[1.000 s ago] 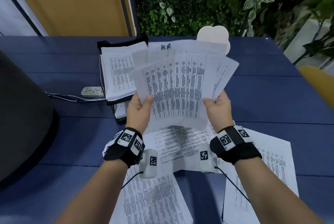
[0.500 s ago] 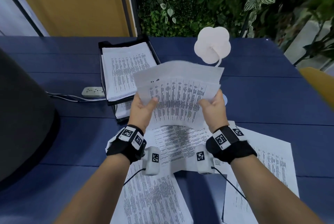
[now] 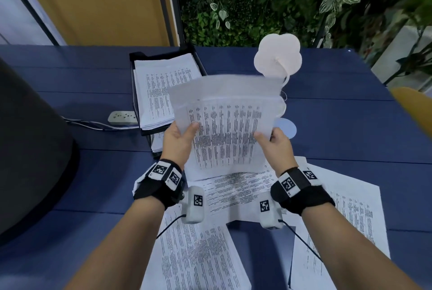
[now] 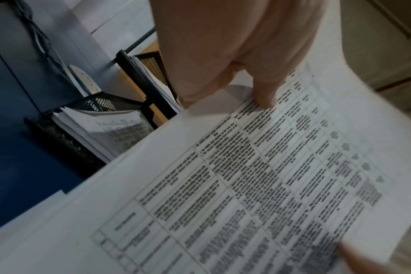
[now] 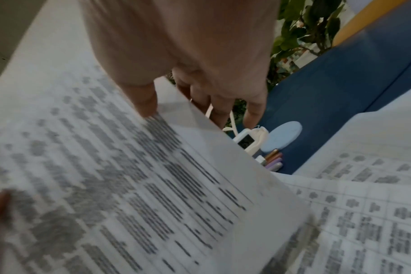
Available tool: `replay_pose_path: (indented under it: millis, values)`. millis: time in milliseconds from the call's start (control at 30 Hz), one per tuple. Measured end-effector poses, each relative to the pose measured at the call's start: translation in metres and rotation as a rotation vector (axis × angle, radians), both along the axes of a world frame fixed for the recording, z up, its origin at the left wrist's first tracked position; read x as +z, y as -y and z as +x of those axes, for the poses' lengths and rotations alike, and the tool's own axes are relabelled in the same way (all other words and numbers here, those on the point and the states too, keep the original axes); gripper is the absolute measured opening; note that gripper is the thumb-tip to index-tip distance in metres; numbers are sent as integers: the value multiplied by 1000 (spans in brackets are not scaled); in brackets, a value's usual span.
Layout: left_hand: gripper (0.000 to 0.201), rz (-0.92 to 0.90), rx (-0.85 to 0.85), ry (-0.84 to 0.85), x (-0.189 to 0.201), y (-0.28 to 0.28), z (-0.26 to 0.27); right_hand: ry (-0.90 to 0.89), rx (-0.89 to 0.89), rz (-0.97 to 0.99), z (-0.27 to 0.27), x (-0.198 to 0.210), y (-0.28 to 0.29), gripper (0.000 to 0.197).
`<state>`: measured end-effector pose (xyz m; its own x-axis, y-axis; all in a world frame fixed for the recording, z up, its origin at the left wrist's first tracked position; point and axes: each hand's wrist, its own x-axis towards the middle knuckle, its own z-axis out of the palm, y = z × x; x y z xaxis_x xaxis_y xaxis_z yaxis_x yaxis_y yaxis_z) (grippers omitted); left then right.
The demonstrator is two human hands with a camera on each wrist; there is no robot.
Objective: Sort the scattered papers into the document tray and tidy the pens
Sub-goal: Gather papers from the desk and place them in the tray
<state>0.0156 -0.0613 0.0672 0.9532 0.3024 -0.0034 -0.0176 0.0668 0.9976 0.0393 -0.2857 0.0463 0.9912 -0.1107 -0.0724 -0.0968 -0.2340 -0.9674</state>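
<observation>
The left hand point(image 3: 178, 142) and the right hand point(image 3: 279, 145) are each pinching a side of a thin, bendy stack of papers point(image 3: 225, 126) (white, with tiny print). Just past the left hand, a black mesh document tray point(image 3: 163, 54) is holding flat papers. Round-tipped pens point(image 5: 273, 160) are lying beyond the right hand.

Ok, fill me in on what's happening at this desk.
A person is gathering printed papers. The left hand and right hand each grip a side of a stack of sheets, held up above the blue table. The black document tray to the left already holds papers on both tiers. More loose sheets lie on the table near the person. A few pens lie beside a pale blue disc, untouched.
</observation>
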Motion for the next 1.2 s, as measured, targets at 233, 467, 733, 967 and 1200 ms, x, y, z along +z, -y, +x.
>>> replay_pose_path:
  millis: [233, 467, 733, 967, 1200]
  values:
    - [40, -246, 194, -68, 7, -24, 5, -121, -84, 243, -6, -13, 19, 12]
    - [36, -403, 98, -17, -2, -22, 1, -158, -58, 811, -6, -2, 5, 29]
    - [65, -178, 392, -142, -22, -37, 3, -69, -167, 462, 2, 7, 14, 19]
    - [103, 843, 263, -81, -3, -54, 0, -29, -24, 214, 6, 9, 30, 13]
    - [23, 1475, 4, 9, 38, -36, 13, 39, 73, 228, 5, 18, 23, 17]
